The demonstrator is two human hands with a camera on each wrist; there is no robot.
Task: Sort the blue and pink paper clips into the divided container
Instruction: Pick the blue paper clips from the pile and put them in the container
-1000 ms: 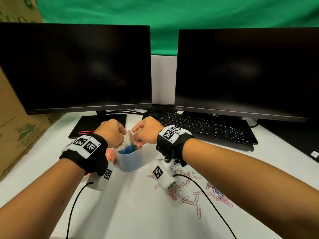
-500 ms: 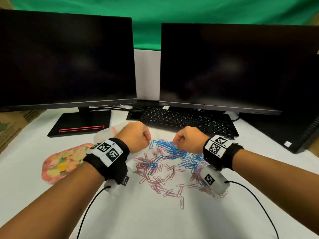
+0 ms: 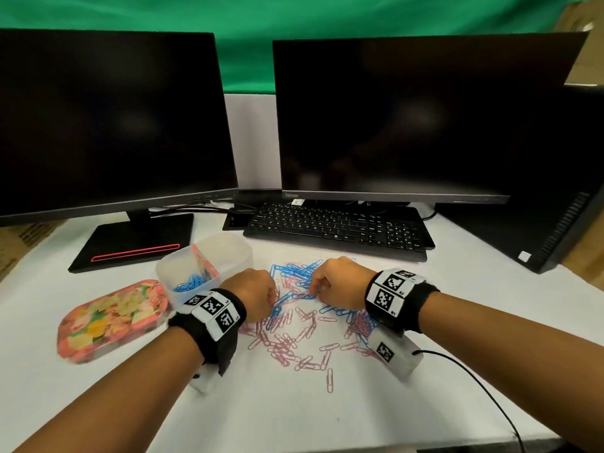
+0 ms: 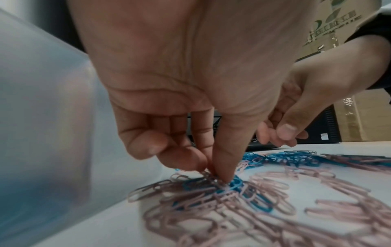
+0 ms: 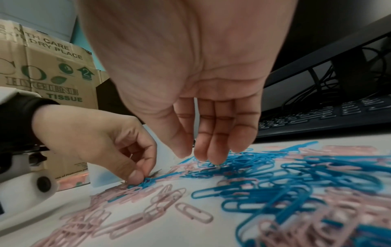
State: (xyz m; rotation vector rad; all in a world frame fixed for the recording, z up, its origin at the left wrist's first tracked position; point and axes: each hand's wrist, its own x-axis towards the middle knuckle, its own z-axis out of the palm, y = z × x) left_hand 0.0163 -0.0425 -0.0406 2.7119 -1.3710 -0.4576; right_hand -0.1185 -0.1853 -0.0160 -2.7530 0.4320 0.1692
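Blue paper clips [image 3: 295, 273] and pink paper clips [image 3: 294, 349] lie mixed in a loose pile on the white table. The translucent divided container [image 3: 240, 256] stands left of the pile, with blue clips [image 3: 191, 282] in its near compartment. My left hand [image 3: 273, 300] is down at the pile's left side; its thumb and forefinger [image 4: 215, 172] pinch a blue clip [image 5: 148, 181] among pink ones. My right hand [image 3: 317, 287] hangs over the blue heap with relaxed, fairly straight fingers [image 5: 211, 155] that touch the clips and hold nothing I can see.
A floral lid [image 3: 111, 318] lies left of the container. Behind the pile are a black keyboard [image 3: 336, 228], two dark monitors, a monitor base [image 3: 134, 243] and a computer tower [image 3: 555, 223]. A cable [image 3: 474, 380] trails from my right wrist.
A second ago both hands were at the container's rim. They have moved right and down onto the pile, and the left fingers have closed on a clip.
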